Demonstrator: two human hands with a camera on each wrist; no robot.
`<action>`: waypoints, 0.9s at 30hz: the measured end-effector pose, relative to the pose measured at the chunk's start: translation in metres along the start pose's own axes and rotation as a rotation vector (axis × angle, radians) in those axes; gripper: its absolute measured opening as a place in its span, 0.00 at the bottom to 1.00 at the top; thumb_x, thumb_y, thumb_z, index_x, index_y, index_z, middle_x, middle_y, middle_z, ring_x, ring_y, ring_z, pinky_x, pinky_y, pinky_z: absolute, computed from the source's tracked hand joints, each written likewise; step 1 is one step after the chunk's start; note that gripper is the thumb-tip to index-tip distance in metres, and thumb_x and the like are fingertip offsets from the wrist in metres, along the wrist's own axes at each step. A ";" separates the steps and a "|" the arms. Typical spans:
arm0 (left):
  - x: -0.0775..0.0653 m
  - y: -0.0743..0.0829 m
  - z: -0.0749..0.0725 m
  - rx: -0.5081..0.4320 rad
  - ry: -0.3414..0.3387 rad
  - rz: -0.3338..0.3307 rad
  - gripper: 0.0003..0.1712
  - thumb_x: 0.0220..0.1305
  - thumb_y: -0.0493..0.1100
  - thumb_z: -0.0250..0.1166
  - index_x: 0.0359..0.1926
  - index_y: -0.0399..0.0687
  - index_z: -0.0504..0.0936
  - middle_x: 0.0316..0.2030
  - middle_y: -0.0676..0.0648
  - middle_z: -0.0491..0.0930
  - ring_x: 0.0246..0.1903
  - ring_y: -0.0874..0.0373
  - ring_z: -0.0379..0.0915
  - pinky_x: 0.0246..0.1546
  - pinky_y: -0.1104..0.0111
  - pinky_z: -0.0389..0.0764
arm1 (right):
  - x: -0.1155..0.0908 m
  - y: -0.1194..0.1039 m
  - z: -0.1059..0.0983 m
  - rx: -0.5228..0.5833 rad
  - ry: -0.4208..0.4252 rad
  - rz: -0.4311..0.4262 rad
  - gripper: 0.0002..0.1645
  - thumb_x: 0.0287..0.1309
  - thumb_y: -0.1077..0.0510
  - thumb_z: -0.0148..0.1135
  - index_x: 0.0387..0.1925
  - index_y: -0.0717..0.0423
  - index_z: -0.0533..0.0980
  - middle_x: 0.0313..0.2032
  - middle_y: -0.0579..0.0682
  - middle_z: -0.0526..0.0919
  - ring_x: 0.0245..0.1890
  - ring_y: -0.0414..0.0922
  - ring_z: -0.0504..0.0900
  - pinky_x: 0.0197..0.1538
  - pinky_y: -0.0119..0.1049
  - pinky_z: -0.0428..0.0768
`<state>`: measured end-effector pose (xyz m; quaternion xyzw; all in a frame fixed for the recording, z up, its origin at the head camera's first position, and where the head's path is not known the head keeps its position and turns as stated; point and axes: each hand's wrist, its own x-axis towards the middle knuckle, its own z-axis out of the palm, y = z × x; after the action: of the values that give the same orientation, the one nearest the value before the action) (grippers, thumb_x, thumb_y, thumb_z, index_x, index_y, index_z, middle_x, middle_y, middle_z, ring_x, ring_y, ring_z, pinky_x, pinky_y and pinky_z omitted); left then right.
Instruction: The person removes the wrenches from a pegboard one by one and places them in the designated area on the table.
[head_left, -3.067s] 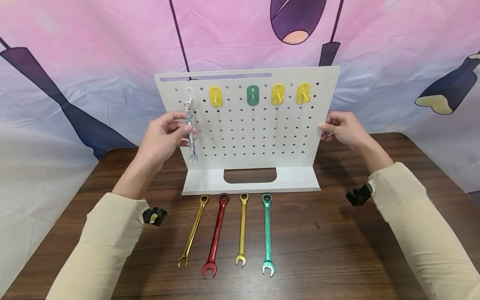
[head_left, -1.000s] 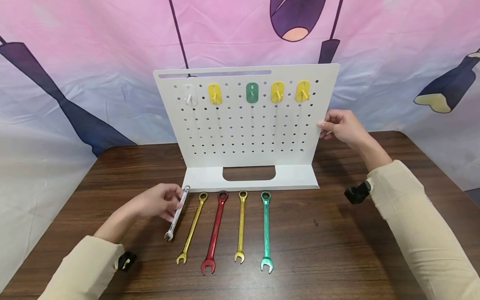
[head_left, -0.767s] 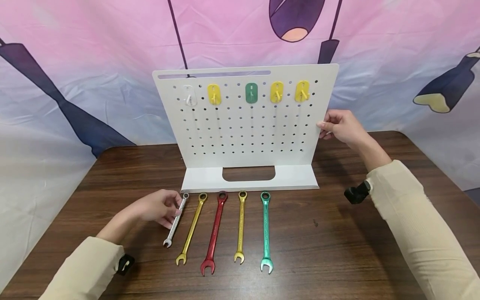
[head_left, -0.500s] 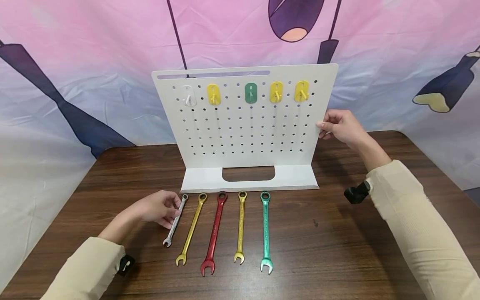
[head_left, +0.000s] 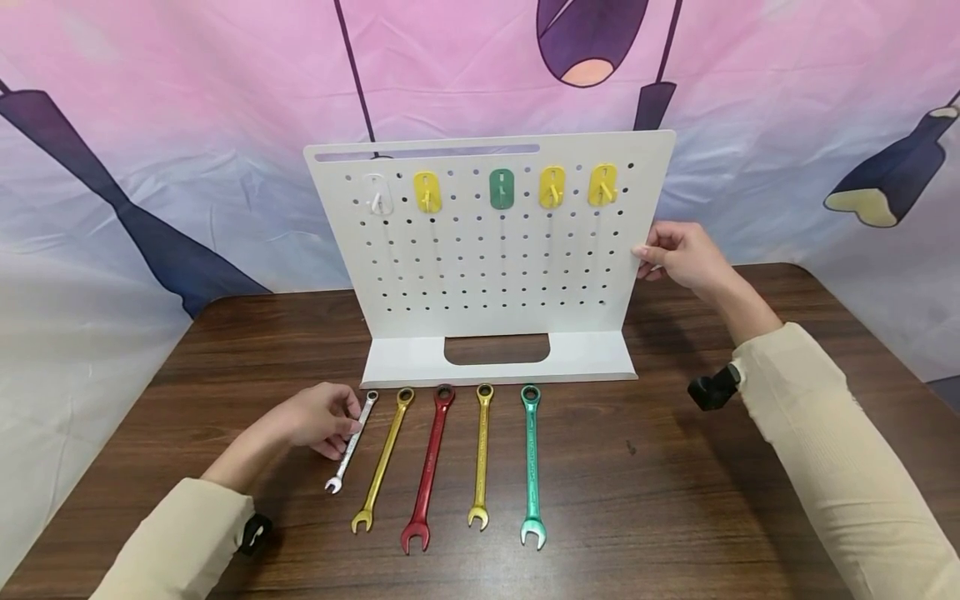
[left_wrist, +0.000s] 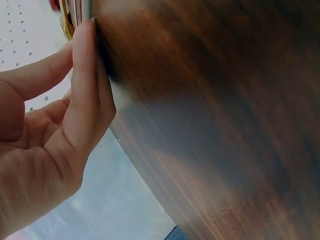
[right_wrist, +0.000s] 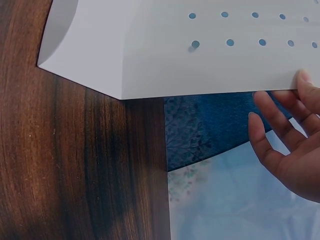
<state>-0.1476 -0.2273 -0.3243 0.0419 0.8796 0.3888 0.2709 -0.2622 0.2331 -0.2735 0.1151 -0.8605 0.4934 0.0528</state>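
My left hand point(head_left: 324, 419) pinches a small silver combination wrench point(head_left: 352, 446) lying on the table at the left end of a row of wrenches. Beside it lie a gold wrench point(head_left: 384, 461), a red wrench point(head_left: 429, 471), another gold wrench point(head_left: 482, 457) and a green wrench point(head_left: 532, 467), all with open ends toward me. Behind them stands a white pegboard point(head_left: 480, 275); my right hand point(head_left: 678, 254) grips its right edge between thumb and fingers. In the left wrist view, my fingers point(left_wrist: 84, 85) hide most of the silver wrench.
Along the pegboard's top sit a white hook point(head_left: 377, 194), a yellow hook point(head_left: 427, 192), a green hook point(head_left: 502, 189) and two more yellow hooks, all bare. The board's foot point(head_left: 592, 354) rests on the dark wooden table point(head_left: 637, 500). A printed cloth point(head_left: 225, 100) hangs behind.
The silver wrench, earlier held up at the white hook, has come down with my left hand to the table, left of the gold one. My right hand has stayed on the pegboard's edge.
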 end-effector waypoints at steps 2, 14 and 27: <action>0.000 0.000 0.001 0.003 0.013 -0.010 0.04 0.60 0.27 0.56 0.34 0.30 0.68 0.22 0.43 0.71 0.19 0.57 0.72 0.21 0.65 0.83 | 0.000 0.000 0.000 0.004 0.001 -0.002 0.14 0.60 0.63 0.57 0.25 0.71 0.68 0.23 0.49 0.80 0.24 0.43 0.80 0.29 0.38 0.82; -0.004 0.000 0.003 -0.003 0.044 0.002 0.02 0.61 0.27 0.54 0.33 0.30 0.68 0.23 0.42 0.72 0.20 0.55 0.72 0.22 0.63 0.83 | 0.001 0.001 0.001 0.029 0.010 -0.018 0.13 0.60 0.65 0.56 0.25 0.72 0.68 0.21 0.49 0.80 0.23 0.42 0.80 0.27 0.33 0.81; -0.009 -0.003 -0.012 0.097 0.131 0.042 0.15 0.66 0.46 0.56 0.35 0.35 0.72 0.25 0.44 0.75 0.24 0.55 0.73 0.23 0.64 0.82 | -0.012 0.002 0.002 -0.045 0.053 -0.025 0.12 0.62 0.61 0.54 0.36 0.70 0.73 0.28 0.55 0.80 0.26 0.41 0.79 0.28 0.29 0.80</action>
<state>-0.1460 -0.2402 -0.3161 0.0481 0.9121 0.3535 0.2021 -0.2507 0.2335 -0.2786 0.1112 -0.8682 0.4761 0.0844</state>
